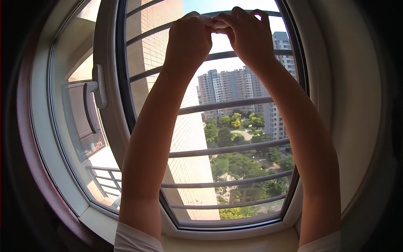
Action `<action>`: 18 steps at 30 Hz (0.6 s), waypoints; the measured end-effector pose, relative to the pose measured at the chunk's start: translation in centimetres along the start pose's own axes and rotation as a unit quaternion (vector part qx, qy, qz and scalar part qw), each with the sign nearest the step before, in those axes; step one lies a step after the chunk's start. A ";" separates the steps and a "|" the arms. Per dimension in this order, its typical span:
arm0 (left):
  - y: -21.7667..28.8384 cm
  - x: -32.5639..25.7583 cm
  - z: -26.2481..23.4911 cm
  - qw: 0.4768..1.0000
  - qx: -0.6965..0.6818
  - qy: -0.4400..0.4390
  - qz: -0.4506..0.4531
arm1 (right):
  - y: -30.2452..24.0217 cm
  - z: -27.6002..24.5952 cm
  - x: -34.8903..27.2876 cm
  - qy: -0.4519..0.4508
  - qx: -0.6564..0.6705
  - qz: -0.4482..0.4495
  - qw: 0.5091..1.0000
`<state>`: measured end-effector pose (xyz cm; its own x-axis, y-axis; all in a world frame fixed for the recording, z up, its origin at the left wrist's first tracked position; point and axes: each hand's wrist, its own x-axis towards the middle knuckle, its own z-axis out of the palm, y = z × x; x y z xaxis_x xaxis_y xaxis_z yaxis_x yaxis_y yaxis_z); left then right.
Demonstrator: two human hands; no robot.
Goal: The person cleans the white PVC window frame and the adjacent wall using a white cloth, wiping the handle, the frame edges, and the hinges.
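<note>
Both my arms reach up in front of a tall window (208, 224) with a dark inner edge. High in the view, my left hand (189, 42) is closed, its fingertips pressed together. My right hand (248, 38) meets it from the right, with thumb and forefinger pinched and the other fingers curled. A small pale patch shows between the two sets of fingertips; whether it is a held thing or only a fingertip I cannot make out. Behind the hands run several grey horizontal bars (226, 105), crossing the window opening.
On the frame left of my left arm sits a window handle (90, 105). Farther left is another glass pane (71, 54), with a railing (107, 178) beyond it. A tiled wall (191, 176), trees (235, 164) and tall buildings (231, 84) lie outside. A pale wall (352, 84) rises on the right.
</note>
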<state>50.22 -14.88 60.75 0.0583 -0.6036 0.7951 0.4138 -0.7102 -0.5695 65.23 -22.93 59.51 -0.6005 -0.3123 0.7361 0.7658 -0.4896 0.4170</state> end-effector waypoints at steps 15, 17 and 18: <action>6.3 -7.7 -2.8 0.991 -0.072 -0.104 0.042 | -3.2 -7.5 -9.1 -0.048 0.139 0.051 0.988; 5.7 -6.4 -1.9 0.991 -0.063 -0.114 0.033 | -1.9 -7.4 -8.0 -0.064 0.115 0.022 0.991; 5.5 -4.9 -1.2 0.995 -0.039 -0.085 0.034 | -0.7 -6.9 -6.5 -0.061 0.099 0.015 0.993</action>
<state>51.14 -16.21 53.49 0.2386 -0.5859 0.7745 0.3323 -0.7001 -0.6320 67.03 -26.19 50.73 -0.5535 -0.2168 0.8042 0.8204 -0.3085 0.4815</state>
